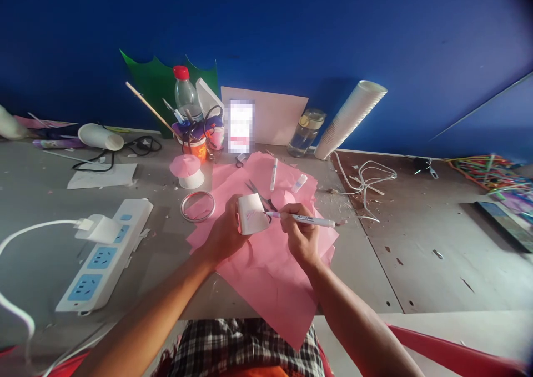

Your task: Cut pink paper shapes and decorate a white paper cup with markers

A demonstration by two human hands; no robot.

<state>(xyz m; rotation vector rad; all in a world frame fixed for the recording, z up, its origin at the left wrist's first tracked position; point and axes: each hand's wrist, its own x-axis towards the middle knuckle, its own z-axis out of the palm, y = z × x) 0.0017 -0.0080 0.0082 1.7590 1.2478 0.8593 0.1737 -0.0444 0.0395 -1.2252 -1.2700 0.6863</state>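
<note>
two hands over pink paper [266, 271] on table [416, 244]. left hand [225, 234]: fingers curled round white cup [252, 213], gripping it tilted just above the paper. right hand [302, 237]: thumb and fingers pinching pen [308, 219], tip touching cup wall at a faint pink mark. scissors [260, 194] just behind cup, lying on the paper. tape ring [197, 206] beside paper's left edge. power strip [104, 255] further left, white plug seated in it. cup stack [350, 119] leaning on blue wall, well apart.
</note>
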